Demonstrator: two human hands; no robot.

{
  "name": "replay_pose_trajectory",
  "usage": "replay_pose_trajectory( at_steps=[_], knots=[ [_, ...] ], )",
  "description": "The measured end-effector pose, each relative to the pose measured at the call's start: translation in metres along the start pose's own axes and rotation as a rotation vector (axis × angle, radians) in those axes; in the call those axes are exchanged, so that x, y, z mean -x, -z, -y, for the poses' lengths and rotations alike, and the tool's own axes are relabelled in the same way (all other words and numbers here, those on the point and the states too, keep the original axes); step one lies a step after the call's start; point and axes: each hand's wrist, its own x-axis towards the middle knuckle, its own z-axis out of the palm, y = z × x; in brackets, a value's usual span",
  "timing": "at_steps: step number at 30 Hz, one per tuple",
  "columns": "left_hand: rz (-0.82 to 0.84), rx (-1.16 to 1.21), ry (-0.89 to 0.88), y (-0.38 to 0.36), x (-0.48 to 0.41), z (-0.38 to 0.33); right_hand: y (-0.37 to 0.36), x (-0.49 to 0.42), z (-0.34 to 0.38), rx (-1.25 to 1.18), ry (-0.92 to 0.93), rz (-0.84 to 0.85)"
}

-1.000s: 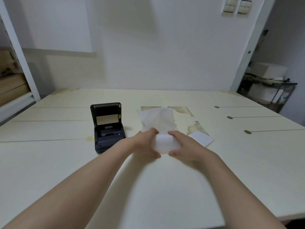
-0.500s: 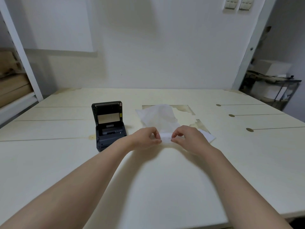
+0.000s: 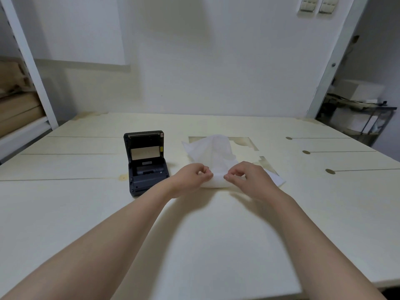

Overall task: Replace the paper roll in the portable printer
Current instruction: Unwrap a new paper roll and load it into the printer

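Note:
A dark portable printer (image 3: 147,163) stands on the table left of centre with its lid raised and its paper bay showing. Right of it lies a white wrapped paper roll (image 3: 217,180) with its thin white wrapper (image 3: 211,150) fanning out behind. My left hand (image 3: 192,177) pinches the wrapper at the roll's left end. My right hand (image 3: 244,177) pinches it at the right end. The roll itself is mostly hidden by the wrapper and my fingers.
A flat white sheet (image 3: 277,179) lies just right of my right hand. The cream table (image 3: 216,234) has slots and round holes on its right side. Shelving (image 3: 19,109) stands at the left, a cluttered rack (image 3: 363,113) at the right.
Both hands went from cupping the wrapped roll near me to pinching its wrapper at the two ends, slightly farther away on the table. The printer has not moved.

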Motion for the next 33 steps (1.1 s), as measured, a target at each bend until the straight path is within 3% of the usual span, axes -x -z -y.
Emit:
replay_pose_trajectory(
  at_steps=[10, 14, 23, 26, 29, 33],
  knots=[
    [-0.260, -0.054, -0.133, -0.005, -0.004, -0.003, -0.005, -0.004, 0.010, 0.090, 0.071, -0.228],
    [-0.333, -0.138, -0.163, -0.004, -0.007, 0.002, -0.008, -0.005, 0.010, 0.172, 0.096, -0.210],
    [-0.254, -0.299, -0.269, -0.001, -0.010, 0.012, -0.016, -0.002, -0.005, 0.348, 0.194, 0.016],
    [-0.112, -0.385, -0.293, 0.000, -0.008, 0.013, -0.022, -0.004, -0.005, 0.352, 0.197, -0.049],
    [-0.071, -0.415, -0.276, -0.002, -0.009, 0.018, -0.028, -0.009, 0.002, 0.356, 0.246, -0.186],
    [-0.078, -0.397, -0.255, -0.005, -0.010, 0.019, -0.036, -0.017, 0.012, 0.547, 0.150, -0.087]
  ],
)
